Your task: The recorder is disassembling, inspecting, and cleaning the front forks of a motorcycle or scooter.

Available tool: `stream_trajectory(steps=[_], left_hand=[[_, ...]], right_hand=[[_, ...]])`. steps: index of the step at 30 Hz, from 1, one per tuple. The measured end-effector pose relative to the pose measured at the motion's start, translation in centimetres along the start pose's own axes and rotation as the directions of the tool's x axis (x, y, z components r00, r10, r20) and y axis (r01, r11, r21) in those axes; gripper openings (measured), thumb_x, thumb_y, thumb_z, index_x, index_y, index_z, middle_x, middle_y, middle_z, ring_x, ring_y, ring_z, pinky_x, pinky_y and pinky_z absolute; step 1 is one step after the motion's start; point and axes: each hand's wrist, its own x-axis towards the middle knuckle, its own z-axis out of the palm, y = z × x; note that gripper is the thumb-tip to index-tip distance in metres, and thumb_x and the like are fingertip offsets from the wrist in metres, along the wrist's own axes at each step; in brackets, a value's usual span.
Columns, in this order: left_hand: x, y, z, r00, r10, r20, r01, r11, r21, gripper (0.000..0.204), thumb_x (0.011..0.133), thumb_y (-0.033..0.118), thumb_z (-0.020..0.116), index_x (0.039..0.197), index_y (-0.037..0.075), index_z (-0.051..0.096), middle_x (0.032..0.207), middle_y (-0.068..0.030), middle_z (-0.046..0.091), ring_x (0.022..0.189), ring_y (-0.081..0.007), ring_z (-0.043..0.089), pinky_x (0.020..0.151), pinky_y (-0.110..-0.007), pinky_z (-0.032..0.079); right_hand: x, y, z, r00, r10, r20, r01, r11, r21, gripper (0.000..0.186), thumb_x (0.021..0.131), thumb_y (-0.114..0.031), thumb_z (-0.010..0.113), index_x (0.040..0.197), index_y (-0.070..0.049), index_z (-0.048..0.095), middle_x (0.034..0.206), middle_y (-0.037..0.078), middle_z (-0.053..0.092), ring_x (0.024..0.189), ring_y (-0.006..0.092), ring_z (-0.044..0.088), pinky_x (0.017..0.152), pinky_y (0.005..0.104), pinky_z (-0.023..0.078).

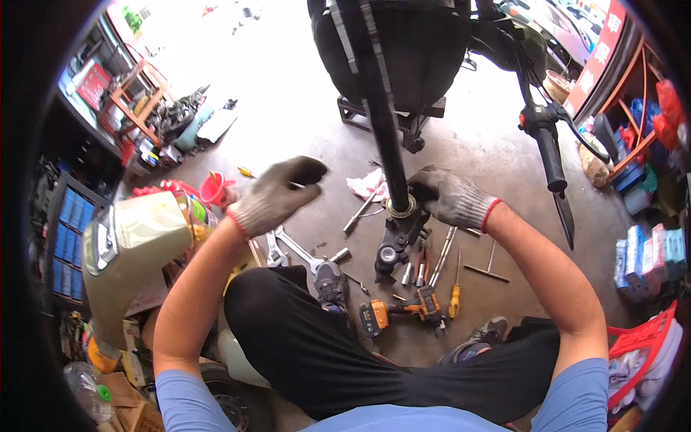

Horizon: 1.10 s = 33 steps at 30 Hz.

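While your right hand (450,196) is gripping the black fork tube (381,122), your left hand (277,193) is hovering clenched, holding nothing; blue boxes (644,255) are lying at the right; a red sign (603,50) is hanging above.

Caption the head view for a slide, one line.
Gloved right hand grips the base of a black fork tube above scattered tools on the concrete floor, gloved left hand raised alongside.

Each hand wears a grey knitted work glove, grimy and darkened at the fingers: the left hand (277,193) at ten o'clock, the right hand (450,196) at two o'clock, its cuff edged red. Forearms are bare. Short light-blue sleeves, black trousers, grey sneakers.
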Motion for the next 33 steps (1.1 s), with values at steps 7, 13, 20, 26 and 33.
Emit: stream_trajectory(steps=[7,13,20,26,33], left_hand=[[3.6,3.0,7.4,0.981,-0.025,0.194,0.04,0.997,-0.071,0.057,0.087,0.035,0.07,0.127,-0.004,0.057,0.119,-0.0199,0.065,0.108,-0.0269,0.066,0.096,-0.037,0.051],[4.4,3.1,10.0,0.99,-0.124,0.075,0.132,0.985,-0.113,0.047,0.088,0.026,0.073,0.124,-0.002,0.06,0.105,-0.0081,0.068,0.09,-0.013,0.063,0.08,-0.027,0.053],[4.5,3.6,10.7,0.982,-0.181,0.057,0.187,0.976,-0.114,0.038,0.087,0.022,0.073,0.115,-0.001,0.065,0.103,-0.0087,0.069,0.091,-0.0141,0.064,0.083,-0.029,0.053],[4.7,4.1,10.4,0.984,-0.167,0.054,0.164,0.984,0.07,0.037,0.087,0.025,0.072,0.113,-0.001,0.065,0.103,-0.0103,0.069,0.096,-0.0158,0.064,0.088,-0.033,0.051],[4.4,4.4,10.7,0.986,-0.159,0.04,0.156,0.985,0.073,0.039,0.086,0.025,0.073,0.114,-0.001,0.066,0.105,-0.0112,0.07,0.098,-0.0178,0.064,0.088,-0.034,0.05]], right_hand=[[-0.4,-0.1,1.1,0.987,0.072,-0.143,-0.066,0.997,0.045,0.033,0.084,-0.015,0.062,0.116,-0.008,0.066,0.112,0.015,0.068,0.105,0.0354,0.065,0.093,0.0432,0.051],[-0.6,0.8,2.9,0.948,0.131,-0.29,-0.104,0.989,0.107,0.033,0.083,-0.013,0.062,0.115,-0.009,0.066,0.114,0.017,0.067,0.102,0.0348,0.066,0.09,0.0436,0.053],[-0.4,1.0,3.9,0.912,0.12,-0.392,-0.09,0.991,0.094,0.037,0.078,-0.01,0.065,0.114,-0.006,0.064,0.111,0.018,0.066,0.104,0.0327,0.066,0.09,0.0427,0.055],[0.2,1.1,4.1,0.933,0.102,-0.346,-0.096,0.995,0.034,0.039,0.078,-0.008,0.06,0.117,-0.008,0.063,0.11,0.015,0.066,0.106,0.0298,0.064,0.088,0.0405,0.054],[-0.5,1.5,4.6,0.896,0.08,-0.437,-0.034,0.993,0.113,0.037,0.079,-0.009,0.062,0.116,-0.008,0.064,0.109,0.016,0.066,0.103,0.0319,0.065,0.089,0.0401,0.053]])
